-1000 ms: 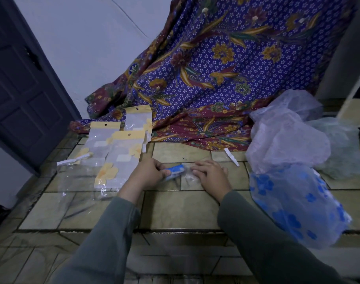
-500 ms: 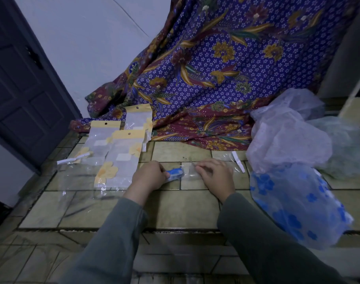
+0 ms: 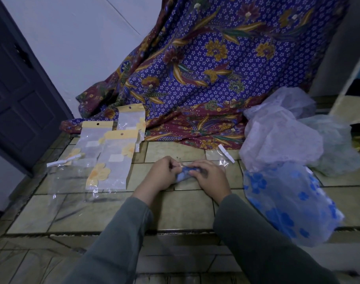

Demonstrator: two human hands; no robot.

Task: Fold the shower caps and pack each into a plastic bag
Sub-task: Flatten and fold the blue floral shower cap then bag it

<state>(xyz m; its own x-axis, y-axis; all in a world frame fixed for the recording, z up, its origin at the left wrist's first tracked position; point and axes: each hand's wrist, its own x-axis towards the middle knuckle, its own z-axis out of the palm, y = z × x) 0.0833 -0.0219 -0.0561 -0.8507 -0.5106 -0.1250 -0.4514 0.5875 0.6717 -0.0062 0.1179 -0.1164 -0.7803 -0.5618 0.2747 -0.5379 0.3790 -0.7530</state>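
Observation:
A folded blue shower cap (image 3: pixel 184 174) sits bunched between my two hands over the tiled floor, near a clear plastic bag (image 3: pixel 223 161) whose edge shows beyond my right hand. My left hand (image 3: pixel 161 174) grips the cap's left end with curled fingers. My right hand (image 3: pixel 211 178) curls over its right end. Whether the cap is inside the bag I cannot tell.
Packed bags with yellow headers (image 3: pixel 111 158) lie at the left, with a clear empty bag (image 3: pixel 72 181) in front. Loose shower caps are piled at the right: a blue-flowered one (image 3: pixel 287 201), a pale lilac one (image 3: pixel 277 140), a greenish one (image 3: pixel 337 152). A patterned cloth (image 3: pixel 216 78) hangs behind. White strips (image 3: pixel 226 153) lie about.
My hands have come closer together and lifted a little. The small blue roll that lay flat between them is now bunched up in both hands.

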